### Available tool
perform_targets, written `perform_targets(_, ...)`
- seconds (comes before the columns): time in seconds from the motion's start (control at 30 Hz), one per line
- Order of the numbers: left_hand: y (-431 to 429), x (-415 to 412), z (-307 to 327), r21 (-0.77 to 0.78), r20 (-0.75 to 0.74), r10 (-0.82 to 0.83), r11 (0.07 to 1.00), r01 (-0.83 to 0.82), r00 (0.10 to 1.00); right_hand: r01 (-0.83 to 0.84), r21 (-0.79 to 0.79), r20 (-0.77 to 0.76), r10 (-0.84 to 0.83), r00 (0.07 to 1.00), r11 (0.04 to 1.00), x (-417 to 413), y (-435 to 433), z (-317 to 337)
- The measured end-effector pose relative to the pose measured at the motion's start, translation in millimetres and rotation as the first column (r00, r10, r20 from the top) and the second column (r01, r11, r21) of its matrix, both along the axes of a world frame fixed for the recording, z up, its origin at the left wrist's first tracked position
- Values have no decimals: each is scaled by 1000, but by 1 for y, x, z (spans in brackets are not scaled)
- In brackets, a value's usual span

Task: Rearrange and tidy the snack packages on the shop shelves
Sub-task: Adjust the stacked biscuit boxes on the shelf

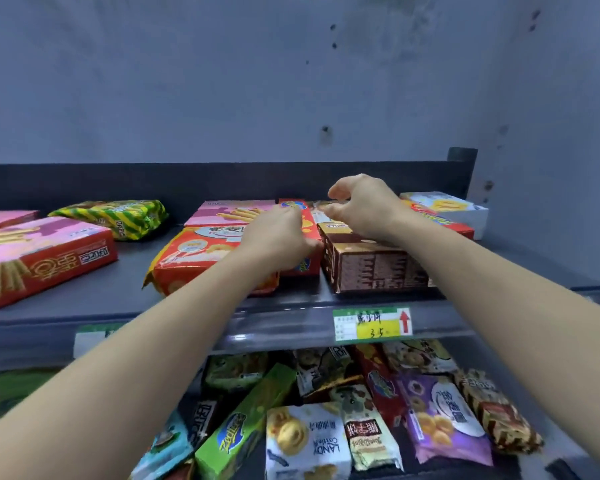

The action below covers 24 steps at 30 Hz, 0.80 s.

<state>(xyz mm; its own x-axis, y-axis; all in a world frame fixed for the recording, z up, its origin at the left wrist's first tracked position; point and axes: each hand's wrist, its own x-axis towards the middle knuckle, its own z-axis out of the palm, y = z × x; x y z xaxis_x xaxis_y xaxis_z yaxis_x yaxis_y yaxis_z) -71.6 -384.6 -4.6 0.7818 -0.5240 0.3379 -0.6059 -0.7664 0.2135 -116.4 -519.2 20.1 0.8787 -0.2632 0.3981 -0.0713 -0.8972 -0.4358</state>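
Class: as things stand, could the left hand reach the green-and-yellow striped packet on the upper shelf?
Probably yes: the striped packet lies uncovered, left of the left hand, with only flat packages and bare shelf between.

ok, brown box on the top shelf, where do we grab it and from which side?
Probably best to take the brown box by its near short end, coming from the front. It lies flat with that end bare at the shelf edge. The red box sits close against its left side, and the right hand and forearm cover its far end and right side.
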Motion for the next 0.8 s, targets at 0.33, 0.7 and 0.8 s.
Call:
perform_targets(0.33, -7, -4, 1, 28, 100, 258, 965, -262, 961, -102, -57, -130, 94, 987, 993, 23, -14, 5)
perform_targets(0.7, 21, -4, 10, 152, -18, 404, 905, -397, 915, -184, -165, -304, 127, 944, 969, 66, -11, 11)
perform_targets(0.8, 32, -3, 12, 194, -17, 457, 874, -446, 889, -202, -182, -322, 136, 937, 962, 76, -9, 14)
